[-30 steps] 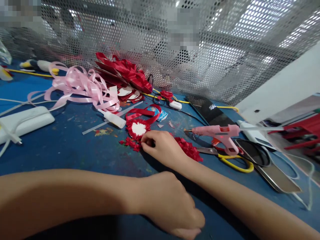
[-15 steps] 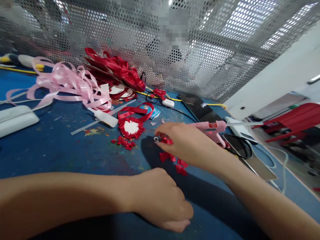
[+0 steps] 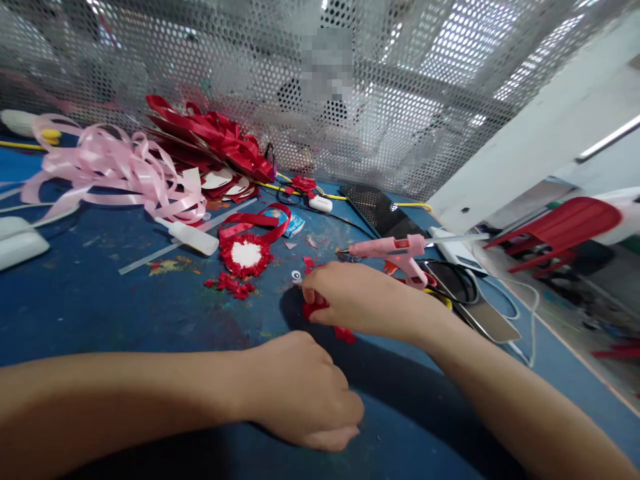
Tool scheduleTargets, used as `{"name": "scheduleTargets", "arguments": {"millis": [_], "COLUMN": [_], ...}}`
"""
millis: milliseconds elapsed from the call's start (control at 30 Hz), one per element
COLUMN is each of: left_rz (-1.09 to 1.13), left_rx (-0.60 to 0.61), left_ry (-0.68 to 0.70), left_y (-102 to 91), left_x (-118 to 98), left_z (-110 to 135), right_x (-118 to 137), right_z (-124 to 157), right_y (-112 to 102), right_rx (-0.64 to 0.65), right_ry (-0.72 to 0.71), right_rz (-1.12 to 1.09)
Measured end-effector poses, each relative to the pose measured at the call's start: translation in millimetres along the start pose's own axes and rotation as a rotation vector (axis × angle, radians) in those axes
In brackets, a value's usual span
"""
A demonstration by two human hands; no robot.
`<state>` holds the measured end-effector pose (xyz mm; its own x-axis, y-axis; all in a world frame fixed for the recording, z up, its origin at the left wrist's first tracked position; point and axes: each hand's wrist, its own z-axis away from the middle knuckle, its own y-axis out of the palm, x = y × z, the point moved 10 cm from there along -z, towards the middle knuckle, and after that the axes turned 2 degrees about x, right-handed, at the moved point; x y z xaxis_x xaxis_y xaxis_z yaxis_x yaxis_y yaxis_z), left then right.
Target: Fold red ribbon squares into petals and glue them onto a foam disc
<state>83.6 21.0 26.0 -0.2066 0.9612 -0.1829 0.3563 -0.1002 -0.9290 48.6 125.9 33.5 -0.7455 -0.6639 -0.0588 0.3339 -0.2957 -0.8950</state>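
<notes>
Remote feed, head view: I see the right hand [image 3: 350, 300] low over the worktop [image 3: 150, 313], fingers curled at the red scraps [image 3: 316, 309]; I cannot tell whether they pinch one. Googly eye [image 3: 296, 277] just beside them. Left hand [image 3: 305, 393] nearer the camera, fingers folded in, contents hidden from me. White-centred red rosette [image 3: 247, 255] lies left of the right hand, small red clump [image 3: 235, 286] near its lower edge. Pink glue gun [image 3: 387, 248] behind the right hand.

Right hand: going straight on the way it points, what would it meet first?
Past the red pieces at its fingertips, the right hand would probably meet the small googly eye first. Depth is unclear, so it might pass just above or beside it.
</notes>
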Motion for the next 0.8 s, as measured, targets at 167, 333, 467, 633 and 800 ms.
{"name": "scheduleTargets", "arguments": {"millis": [167, 333, 467, 633, 800], "left_rz": [-0.005, -0.019, -0.021, 0.007, 0.199], "left_rx": [-0.004, -0.014, -0.014, -0.01, -0.039], "left_ry": [0.0, 0.007, 0.005, 0.009, -0.077], "left_y": [-0.2, -0.3, -0.1, 1.0, -5.4], "left_x": [0.7, -0.3, 0.2, -0.2, 11.3], "left_z": [-0.2, 0.8, 0.9, 0.3, 0.3], "right_x": [-2.6, -3.6, -4.5, -1.5, -0.3], "right_z": [-4.0, -2.9, -2.8, -0.7, 5.5], "right_y": [7.8, 4.6, 2.4, 3.3, -7.8], "right_rx": [0.053, 0.019, -0.009, -0.007, -0.037], "right_ry": [0.025, 0.018, 0.03, 0.04, 0.033], "right_rz": [-0.021, -0.007, -0.007, 0.011, 0.051]}}
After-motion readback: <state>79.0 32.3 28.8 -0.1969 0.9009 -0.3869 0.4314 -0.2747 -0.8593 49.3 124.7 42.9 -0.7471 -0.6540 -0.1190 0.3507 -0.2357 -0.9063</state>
